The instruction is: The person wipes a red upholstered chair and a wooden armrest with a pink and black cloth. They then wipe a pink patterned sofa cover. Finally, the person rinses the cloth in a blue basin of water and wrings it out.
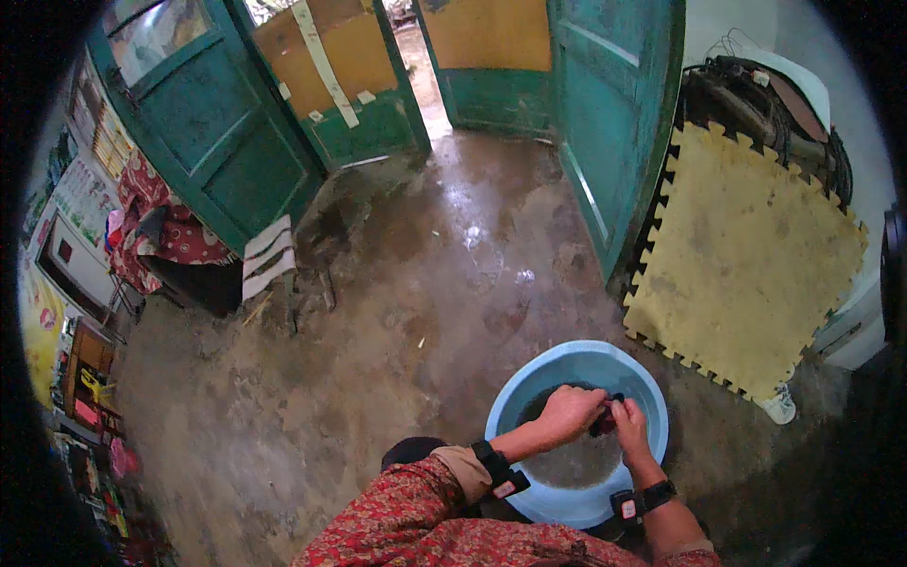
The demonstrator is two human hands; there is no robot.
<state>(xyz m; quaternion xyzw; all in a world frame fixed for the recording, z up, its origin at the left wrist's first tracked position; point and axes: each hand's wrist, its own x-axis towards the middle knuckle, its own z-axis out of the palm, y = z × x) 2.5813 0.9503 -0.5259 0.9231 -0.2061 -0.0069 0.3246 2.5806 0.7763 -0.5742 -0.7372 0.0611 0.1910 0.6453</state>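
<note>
Over a light blue plastic basin [516,386] on the floor, both hands meet near its middle. My left hand [575,412] is closed around a small dark red cloth [604,424], with the knuckles up. From the other side, my right hand [629,419] pinches the same cloth, close beside the left. Most of the cloth is hidden by the fingers, so its kind cannot be told. Murky greyish water [570,462] lies in the basin below the hands. Each wrist wears a black strap with a small labelled device.
Green wooden doors [258,135] stand ahead, with a bright gap between two panels. A yellow foam mat [751,269] leans at the right, a white shoe [779,405] at its lower corner. Left are a wooden stool [269,259] with a cloth and cluttered shelves [88,383]. The concrete floor looks wet.
</note>
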